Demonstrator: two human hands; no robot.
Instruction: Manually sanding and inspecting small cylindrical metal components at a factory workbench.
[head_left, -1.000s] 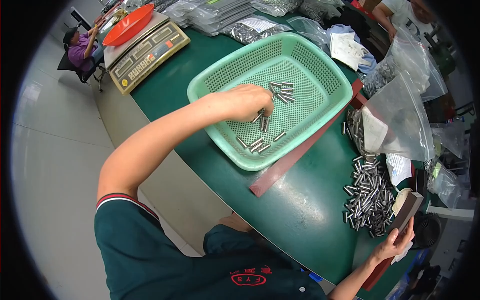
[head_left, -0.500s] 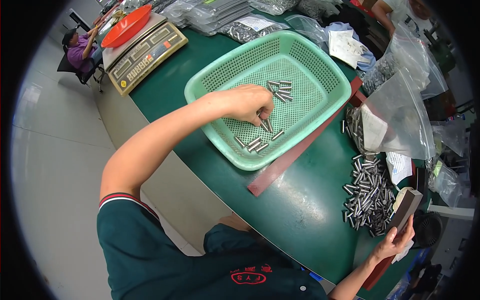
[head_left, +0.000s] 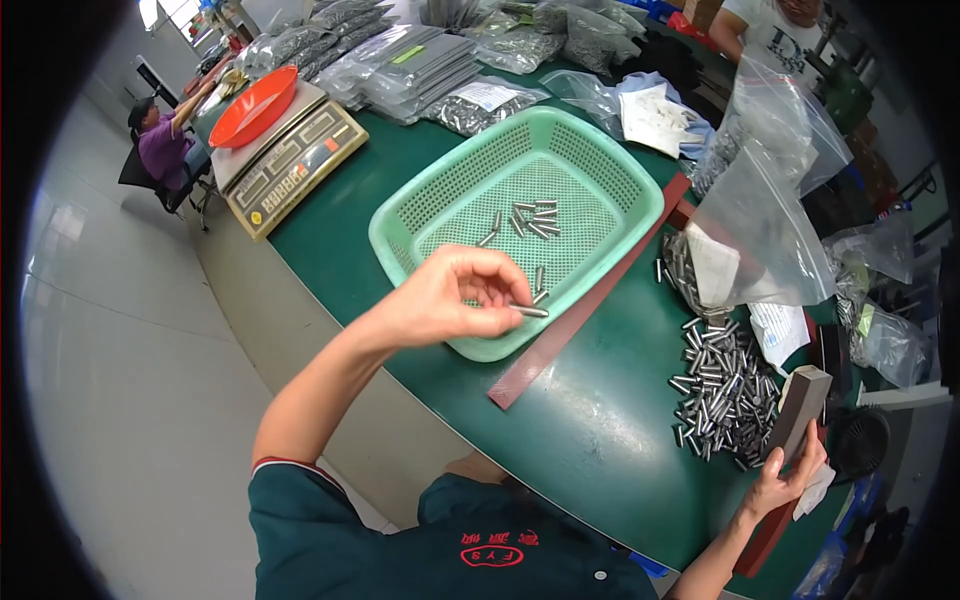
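My left hand (head_left: 450, 300) is closed, pinching a short steel pin (head_left: 530, 311) between thumb and fingertips over the near edge of a green perforated plastic basket (head_left: 385, 238). More such pins (head_left: 537, 222) lie scattered on the basket's bottom; my hand hides part of that bottom. At the right, my right hand (head_left: 782, 484) grips a dark grey rectangular bar (head_left: 801, 410) and holds it tilted, its upper end pointing away from me. Beside this bar, on the green table, spreads a heap of loose steel pins (head_left: 722, 395).
A digital scale (head_left: 298, 168) with a red dish (head_left: 255, 108) stands at the far left. A reddish-brown strip (head_left: 535, 360) runs along the basket's right side. A clear plastic bag (head_left: 770, 240) opens toward the heap. A white glove (head_left: 655, 120) lies behind. Two people sit farther off.
My left hand has risen from the basket's bottom and come back toward me, with a pin in its fingers. The whole view has shifted slightly. My right hand still grips the bar.
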